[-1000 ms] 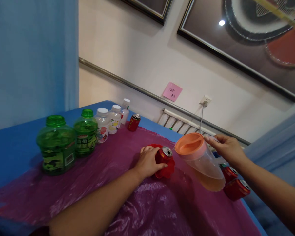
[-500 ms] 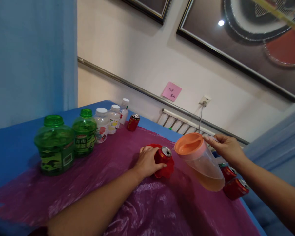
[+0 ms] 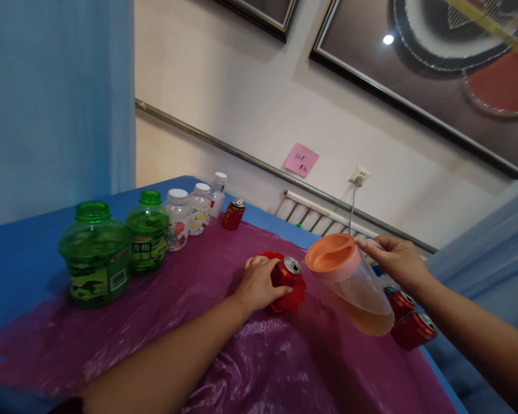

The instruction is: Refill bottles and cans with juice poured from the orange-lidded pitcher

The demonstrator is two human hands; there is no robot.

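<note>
Near the middle of the table, my left hand (image 3: 259, 283) wraps round a red drink can (image 3: 283, 277) that stands upright with its top opened. Under the can lies a red dish with a wavy rim (image 3: 297, 299). To the right, my right hand (image 3: 397, 261) grips the handle of a clear plastic pitcher (image 3: 358, 293) with an orange lid. The pitcher is tilted toward the can, its spout close to the can's top but apart from it. Brownish liquid sits low in the pitcher. I cannot make out any stream from the spout.
Two green plastic jars (image 3: 94, 259) and several clear bottles with white caps (image 3: 200, 210) line the left side. Behind stands another red can (image 3: 233, 214). More red cans (image 3: 414, 331) are at the right edge. Purple plastic sheeting (image 3: 164, 339) covers part of the blue table.
</note>
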